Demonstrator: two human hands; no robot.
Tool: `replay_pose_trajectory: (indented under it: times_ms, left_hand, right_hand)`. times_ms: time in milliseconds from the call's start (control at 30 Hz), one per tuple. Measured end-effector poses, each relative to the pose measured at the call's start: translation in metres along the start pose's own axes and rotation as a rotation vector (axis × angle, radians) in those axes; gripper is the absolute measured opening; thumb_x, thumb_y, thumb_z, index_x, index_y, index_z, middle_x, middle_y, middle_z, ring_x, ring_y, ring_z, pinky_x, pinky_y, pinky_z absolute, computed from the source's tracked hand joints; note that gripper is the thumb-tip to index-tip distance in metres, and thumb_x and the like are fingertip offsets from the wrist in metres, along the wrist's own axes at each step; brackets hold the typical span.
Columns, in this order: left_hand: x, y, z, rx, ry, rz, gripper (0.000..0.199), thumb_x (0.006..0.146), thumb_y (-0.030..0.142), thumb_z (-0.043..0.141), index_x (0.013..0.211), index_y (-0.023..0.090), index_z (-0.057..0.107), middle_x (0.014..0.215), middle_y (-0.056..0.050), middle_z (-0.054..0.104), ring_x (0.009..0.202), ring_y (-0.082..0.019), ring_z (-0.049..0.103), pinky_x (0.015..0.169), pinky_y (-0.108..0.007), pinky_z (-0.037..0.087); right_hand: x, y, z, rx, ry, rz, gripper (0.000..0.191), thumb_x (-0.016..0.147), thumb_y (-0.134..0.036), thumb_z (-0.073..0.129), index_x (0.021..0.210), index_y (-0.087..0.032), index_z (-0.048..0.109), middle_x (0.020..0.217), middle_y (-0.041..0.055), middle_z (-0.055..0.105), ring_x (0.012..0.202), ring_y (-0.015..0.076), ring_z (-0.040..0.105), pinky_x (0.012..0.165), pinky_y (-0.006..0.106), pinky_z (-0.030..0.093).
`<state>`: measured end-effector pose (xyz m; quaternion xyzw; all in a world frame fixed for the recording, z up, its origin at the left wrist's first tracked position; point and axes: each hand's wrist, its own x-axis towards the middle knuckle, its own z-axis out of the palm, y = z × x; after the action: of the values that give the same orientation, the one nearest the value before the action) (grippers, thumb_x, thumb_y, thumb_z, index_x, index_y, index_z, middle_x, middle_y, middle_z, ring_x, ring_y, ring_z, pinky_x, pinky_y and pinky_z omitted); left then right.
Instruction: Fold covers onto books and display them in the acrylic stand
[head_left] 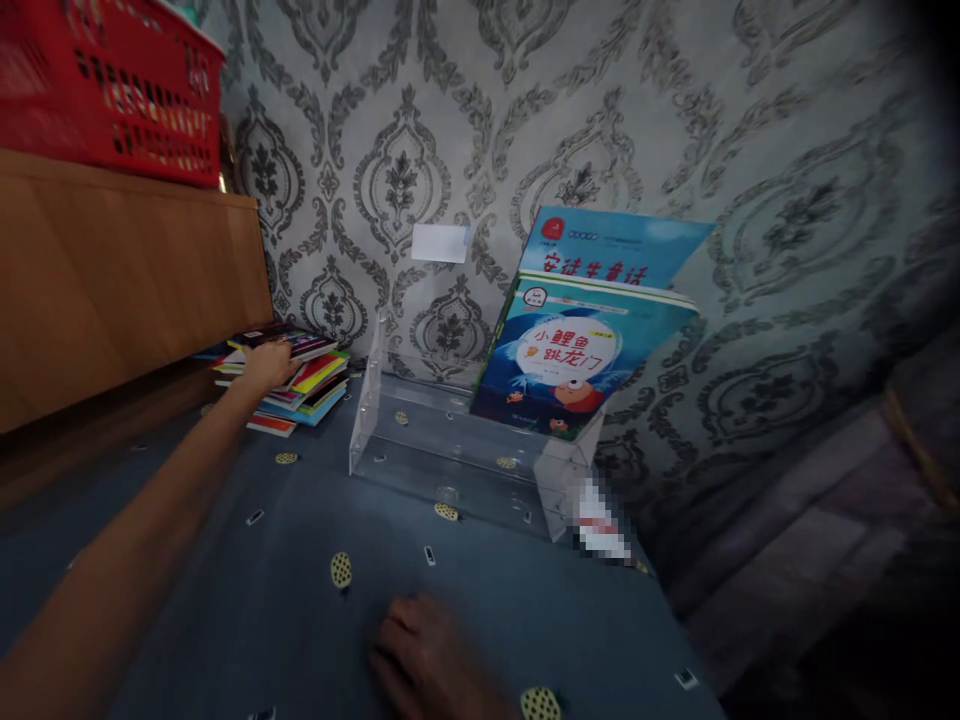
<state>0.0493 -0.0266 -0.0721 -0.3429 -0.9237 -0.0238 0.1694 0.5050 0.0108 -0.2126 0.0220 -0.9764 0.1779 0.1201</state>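
My left hand (268, 366) reaches to the top of a messy stack of books (313, 385) at the left, its fingers on the dark top book (300, 343). Whether they grip it is hard to tell. My right hand (424, 650) rests low in the middle on the blue cloth, blurred, with its fingers curled in; nothing shows in it. Between the hands and the wall stands a clear acrylic rack (450, 470). Two blue picture books, one in front (574, 350) and one behind (615, 240), lean upright at the rack's right side.
A wooden cabinet (135, 290) stands at the left with a red basket (150, 100) on top. Patterned wallpaper with a white label (440, 243) is behind the rack. A pixelated item (602, 525) lies right of the rack, near the edge of the blue cloth (300, 600).
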Motion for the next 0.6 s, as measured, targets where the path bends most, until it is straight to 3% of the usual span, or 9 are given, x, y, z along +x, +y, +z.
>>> replay_pose_trajectory:
  times_ms: [400,600]
  left_hand:
    - [-0.022,0.001,-0.013,0.049,-0.017,0.026,0.061,0.097,0.056,0.036,0.116,0.010,0.069,0.118,-0.027,0.072,0.113,-0.043,0.067,0.101,-0.057,0.042]
    - [-0.020,-0.006,-0.023,0.023,-0.047,0.028,0.054,0.097,0.049,0.036,0.120,0.012,0.068,0.119,-0.024,0.073,0.115,-0.038,0.067,0.100,-0.050,0.046]
  right_hand:
    - [-0.002,-0.007,-0.006,0.051,0.034,0.018,0.006,0.094,-0.016,0.064,0.090,-0.020,0.063,0.094,0.0020,0.069,0.085,0.0157,0.062,0.076,0.025,0.043]
    - [-0.002,-0.008,-0.005,0.052,0.023,0.043,0.008,0.095,-0.017,0.064,0.087,-0.020,0.062,0.094,0.0022,0.069,0.087,0.0161,0.064,0.078,0.026,0.043]
